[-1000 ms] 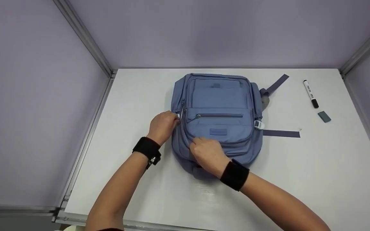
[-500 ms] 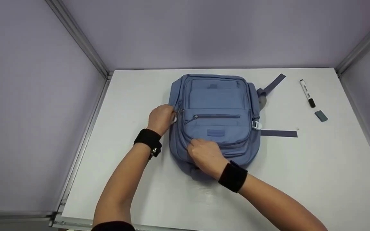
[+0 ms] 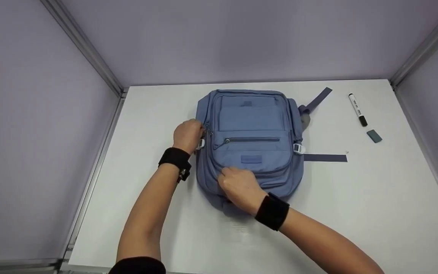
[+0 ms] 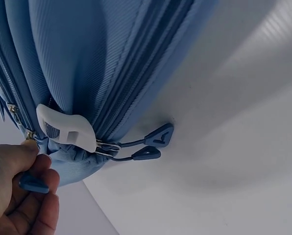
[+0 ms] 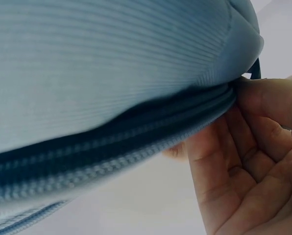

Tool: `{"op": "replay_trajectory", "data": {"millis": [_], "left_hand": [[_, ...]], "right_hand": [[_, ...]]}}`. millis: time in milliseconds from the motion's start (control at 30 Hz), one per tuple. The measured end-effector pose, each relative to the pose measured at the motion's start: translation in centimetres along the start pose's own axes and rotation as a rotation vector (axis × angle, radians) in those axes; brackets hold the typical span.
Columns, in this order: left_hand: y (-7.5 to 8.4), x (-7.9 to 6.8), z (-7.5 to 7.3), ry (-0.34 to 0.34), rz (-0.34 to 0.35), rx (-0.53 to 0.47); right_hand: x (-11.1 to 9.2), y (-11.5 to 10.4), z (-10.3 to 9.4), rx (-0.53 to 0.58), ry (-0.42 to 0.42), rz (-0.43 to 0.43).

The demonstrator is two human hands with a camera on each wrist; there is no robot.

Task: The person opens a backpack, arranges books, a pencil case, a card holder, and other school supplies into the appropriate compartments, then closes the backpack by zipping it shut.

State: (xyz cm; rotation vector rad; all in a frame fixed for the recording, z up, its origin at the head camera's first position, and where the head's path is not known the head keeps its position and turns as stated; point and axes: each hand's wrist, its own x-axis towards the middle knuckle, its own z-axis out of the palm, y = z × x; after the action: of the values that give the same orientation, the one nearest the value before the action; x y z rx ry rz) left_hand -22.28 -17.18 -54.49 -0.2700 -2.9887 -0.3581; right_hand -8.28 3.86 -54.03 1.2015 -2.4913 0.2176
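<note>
A blue backpack [image 3: 251,118] lies front up on the white table. At its left side my left hand [image 3: 188,134] is just above a white side buckle [image 3: 201,144]. The left wrist view shows thumb and fingers pinching a blue zipper pull [image 4: 34,183], with the slider right at the thumb tip. Two more zipper pulls [image 4: 158,137] hang loose beside the buckle. My right hand [image 3: 240,186] is at the lower left of the bag's front. In the right wrist view its thumb and fingers pinch the fabric edge along a zipper [image 5: 136,139].
Two dark straps [image 3: 325,157] stick out from the bag's right side. A black-and-white marker [image 3: 357,109] and a small dark green block [image 3: 374,136] lie at the table's right. Pale panels [image 3: 242,42] enclose the back and sides.
My left hand has moved up along the bag's left side, past the white buckle. The right hand keeps its place on the bag, while the head view has shifted slightly.
</note>
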Motion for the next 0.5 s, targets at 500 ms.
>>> {"op": "replay_trajectory", "data": {"millis": [500], "left_hand": [[-0.1, 1.3, 0.9, 0.022, -0.027, 0.0]], "right_hand": [[0.0, 0.1, -0.2, -0.009, -0.016, -0.024]]}}
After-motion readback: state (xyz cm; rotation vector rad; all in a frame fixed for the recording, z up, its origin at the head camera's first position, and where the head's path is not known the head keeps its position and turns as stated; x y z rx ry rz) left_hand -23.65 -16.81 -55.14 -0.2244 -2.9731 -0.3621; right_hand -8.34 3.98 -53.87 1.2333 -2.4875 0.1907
